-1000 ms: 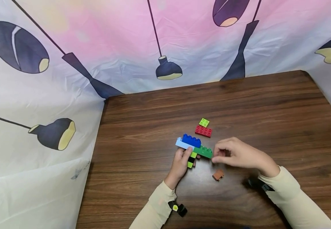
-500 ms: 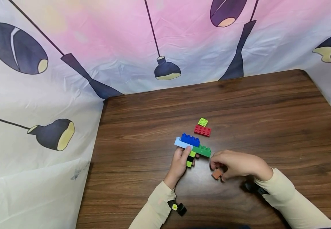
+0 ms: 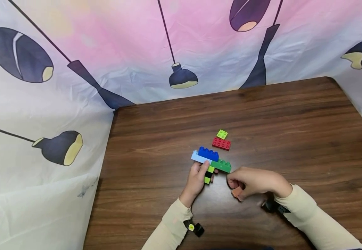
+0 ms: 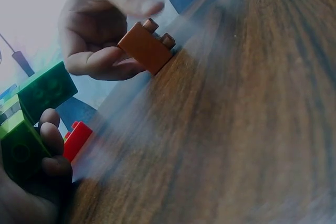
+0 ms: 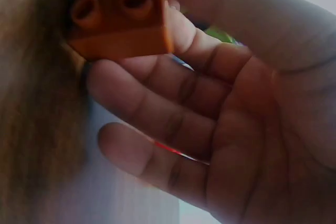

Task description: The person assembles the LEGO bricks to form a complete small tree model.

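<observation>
A dark wood-grain table [image 3: 293, 121]. The left hand [image 3: 196, 178] grips a multicoloured plastic-brick build [image 3: 216, 164]; the right hand [image 3: 252, 180] seems to pinch a small orange plastic brick [image 3: 236, 191], sideways on the table, thumb contact blurred. Best squeeze flat faces, sparing the studs [image 4: 168, 40].

The orange brick [image 4: 146, 48] looks smooth plastic, the tabletop [image 3: 156, 146] glossy wood, the backdrop [image 3: 131, 41] creased cloth.

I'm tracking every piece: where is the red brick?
In the head view, the red brick lies on the table, right of centre, just below the small lime brick and up-right of the dark blue brick.
</observation>
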A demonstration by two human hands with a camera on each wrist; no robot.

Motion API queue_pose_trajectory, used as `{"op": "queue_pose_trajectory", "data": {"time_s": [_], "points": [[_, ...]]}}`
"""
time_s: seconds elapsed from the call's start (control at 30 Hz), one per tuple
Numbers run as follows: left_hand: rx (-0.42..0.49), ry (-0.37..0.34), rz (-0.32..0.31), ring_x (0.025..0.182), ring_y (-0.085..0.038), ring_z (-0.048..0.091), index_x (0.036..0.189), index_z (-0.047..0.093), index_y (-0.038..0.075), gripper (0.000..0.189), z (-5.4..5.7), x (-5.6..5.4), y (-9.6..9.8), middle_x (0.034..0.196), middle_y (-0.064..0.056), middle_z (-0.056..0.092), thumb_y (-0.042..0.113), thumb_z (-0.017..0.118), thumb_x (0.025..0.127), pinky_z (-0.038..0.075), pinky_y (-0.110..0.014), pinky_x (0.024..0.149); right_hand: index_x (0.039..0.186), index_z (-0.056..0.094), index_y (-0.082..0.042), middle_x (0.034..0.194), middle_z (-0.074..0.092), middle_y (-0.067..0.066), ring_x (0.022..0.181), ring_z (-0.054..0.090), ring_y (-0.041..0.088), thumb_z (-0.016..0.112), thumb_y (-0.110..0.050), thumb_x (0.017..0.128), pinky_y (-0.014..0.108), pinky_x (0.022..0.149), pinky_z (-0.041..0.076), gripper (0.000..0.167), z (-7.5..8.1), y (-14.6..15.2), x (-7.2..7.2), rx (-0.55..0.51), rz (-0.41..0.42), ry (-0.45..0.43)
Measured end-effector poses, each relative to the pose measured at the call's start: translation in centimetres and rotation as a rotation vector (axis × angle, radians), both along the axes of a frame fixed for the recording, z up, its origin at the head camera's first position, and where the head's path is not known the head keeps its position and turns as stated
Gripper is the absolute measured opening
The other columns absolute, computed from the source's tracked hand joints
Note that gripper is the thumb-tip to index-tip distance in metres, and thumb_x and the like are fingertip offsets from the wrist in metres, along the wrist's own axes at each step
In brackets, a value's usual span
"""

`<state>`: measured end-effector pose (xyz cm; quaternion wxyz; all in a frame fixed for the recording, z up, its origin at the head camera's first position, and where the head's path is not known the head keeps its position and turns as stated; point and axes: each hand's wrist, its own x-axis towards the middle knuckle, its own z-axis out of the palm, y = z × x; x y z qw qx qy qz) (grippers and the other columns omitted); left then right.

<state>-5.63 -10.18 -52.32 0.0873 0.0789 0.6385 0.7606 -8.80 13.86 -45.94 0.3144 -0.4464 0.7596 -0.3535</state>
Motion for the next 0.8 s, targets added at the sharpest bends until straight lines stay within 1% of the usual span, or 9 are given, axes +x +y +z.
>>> {"op": "queue_pose_trajectory", "data": {"time_s": [0.1, 0.17, 0.33, 0.4, 0.5, 0.57, 0.63, 0.67, 0.8], "points": [[-0.007, 0.013, 0.002, 0.058, -0.013, 0.056, 0.136, 0.05, -0.014, 0.043, -0.2, 0.1, 0.1, 0.088, -0.028, 0.066, 0.022, 0.04, 0.115, 0.049, -0.023, 0.056, 0.091, 0.057, -0.014, 0.077, 0.049, -0.011, 0.07, 0.045, 0.0, 0.085, -0.001, 0.082, 0.019, 0.061, 0.039, 0.032, -0.1, 0.0, 0.0, -0.027, 0.01, -0.007], [-0.012, 0.021, 0.01, 0.059, -0.012, 0.056, 0.137, 0.05, -0.014, 0.044, -0.2, 0.1, 0.1, 0.089, -0.032, 0.065, 0.023, 0.039, 0.115, 0.049, -0.023, 0.056, 0.095, 0.059, -0.013, 0.078, 0.049, -0.011, 0.07, 0.045, 0.001, 0.082, -0.001, 0.085, 0.02, 0.062, 0.039, 0.028, -0.2, 0.2, -0.2, -0.047, 0.018, -0.02], [-0.005, 0.015, 0.024, 0.059, -0.012, 0.056, 0.14, 0.049, -0.013, 0.045, -0.2, 0.0, 0.1, 0.09, -0.034, 0.064, 0.024, 0.04, 0.115, 0.05, -0.023, 0.057, 0.107, 0.066, -0.014, 0.084, 0.055, -0.013, 0.072, 0.048, 0.0, 0.07, -0.002, 0.096, 0.02, 0.063, 0.044, 0.017, -0.5, 0.9, -1.0, -0.088, 0.061, -0.048], [-0.008, 0.01, 0.026, 0.059, -0.012, 0.056, 0.141, 0.049, -0.012, 0.046, -0.1, 0.0, 0.1, 0.091, -0.034, 0.064, 0.025, 0.04, 0.115, 0.05, -0.023, 0.057, 0.111, 0.069, -0.016, 0.089, 0.061, -0.012, 0.075, 0.051, -0.001, 0.065, -0.002, 0.101, 0.022, 0.066, 0.048, 0.017, -0.7, 1.2, -1.3, -0.105, 0.073, -0.06], [-0.014, 0.007, 0.025, 0.059, -0.013, 0.056, 0.141, 0.049, -0.011, 0.046, -0.1, 0.0, 0.1, 0.092, -0.036, 0.064, 0.026, 0.041, 0.115, 0.051, -0.023, 0.057, 0.113, 0.073, -0.015, 0.095, 0.067, -0.007, 0.078, 0.054, 0.0, 0.06, -0.003, 0.105, 0.024, 0.069, 0.051, 0.02, -0.9, 1.7, -1.8, -0.124, 0.069, -0.095], [-0.018, 0.01, 0.024, 0.059, -0.013, 0.056, 0.141, 0.049, -0.011, 0.046, -0.1, 0.0, 0.1, 0.093, -0.038, 0.063, 0.026, 0.04, 0.115, 0.05, -0.023, 0.057, 0.112, 0.073, -0.015, 0.098, 0.069, -0.005, 0.081, 0.055, 0.001, 0.062, -0.004, 0.105, 0.025, 0.07, 0.052, 0.017, -1.1, 2.2, -2.2, -0.133, 0.053, -0.115], [-0.013, 0.013, 0.022, 0.059, -0.012, 0.056, 0.141, 0.048, -0.012, 0.046, 0.0, 0.0, 0.2, 0.093, -0.04, 0.063, 0.025, 0.04, 0.115, 0.05, -0.023, 0.057, 0.11, 0.071, -0.015, 0.096, 0.066, -0.003, 0.077, 0.054, 0.002, 0.068, -0.007, 0.103, 0.024, 0.066, 0.051, 0.012, -1.1, 2.6, -2.6, -0.136, 0.019, -0.135], [-0.012, 0.014, 0.021, 0.059, -0.012, 0.056, 0.142, 0.048, -0.012, 0.046, -0.1, 0.0, 0.2, 0.093, -0.04, 0.062, 0.024, 0.039, 0.116, 0.05, -0.023, 0.057, 0.11, 0.07, -0.015, 0.095, 0.065, -0.003, 0.074, 0.052, 0.002, 0.071, -0.008, 0.101, 0.024, 0.064, 0.049, 0.012, -1.2, 2.9, -2.8, -0.138, -0.002, -0.144], [-0.005, 0.014, 0.022, 0.058, -0.012, 0.056, 0.142, 0.048, -0.012, 0.046, -0.1, 0.0, 0.2, 0.091, -0.037, 0.064, 0.024, 0.04, 0.116, 0.05, -0.023, 0.057, 0.108, 0.064, -0.017, 0.09, 0.058, -0.003, 0.067, 0.047, 0.003, 0.082, -0.012, 0.093, 0.023, 0.058, 0.044, 0.025, -1.2, 3.6, -3.5, -0.147, -0.115, -0.127]]}}
